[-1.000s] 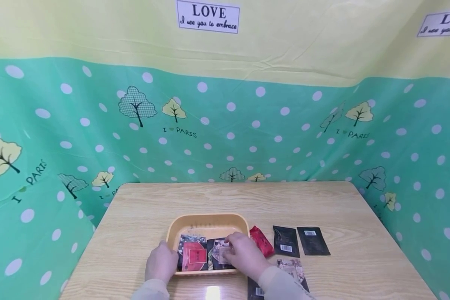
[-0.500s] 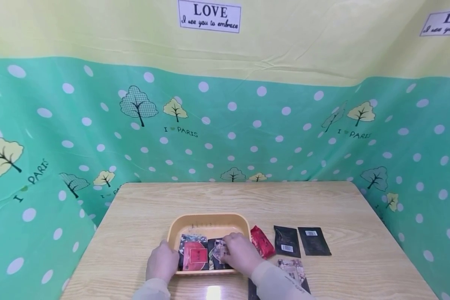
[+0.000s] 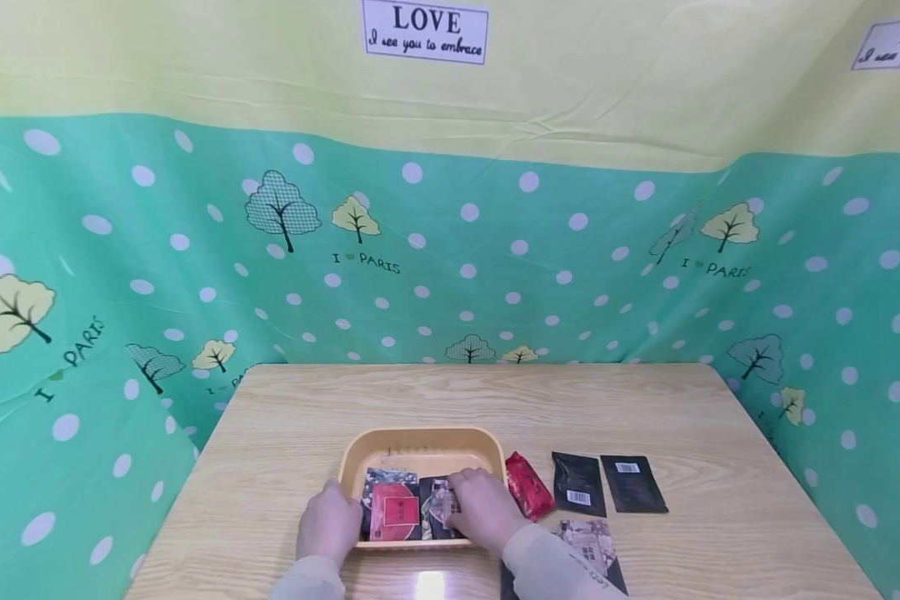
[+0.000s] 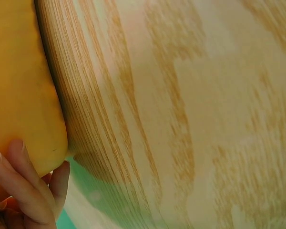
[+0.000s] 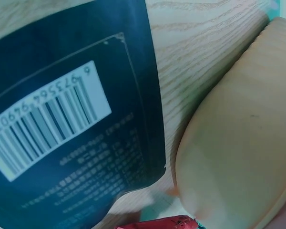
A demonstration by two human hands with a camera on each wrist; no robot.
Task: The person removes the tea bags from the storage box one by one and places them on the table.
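Observation:
My left hand (image 3: 328, 523) grips the left side of a yellow-orange plastic tray (image 3: 420, 433) in the head view. In the left wrist view, its fingers (image 4: 26, 186) lie against the tray's outer wall. Two flat packets lie side by side at the tray's near end: a dark one with a red front (image 3: 397, 510) on the left, and a black one with a floral print (image 3: 437, 504) on the right. My right hand (image 3: 483, 510) reaches over the tray's right rim and holds the floral packet by its right part, covering that edge.
Right of the tray lie a shiny red packet (image 3: 528, 487) and two black packets with barcodes, one nearer (image 3: 577, 483) and one farther right (image 3: 633, 483). A floral packet (image 3: 592, 546) lies by my right sleeve, partly over a black packet (image 5: 76, 124). A patterned curtain (image 3: 495, 275) surrounds the table.
My right hand has shifted slightly left over the floral packet. My left hand stays at the tray's side. The whole view has drifted a little to the right.

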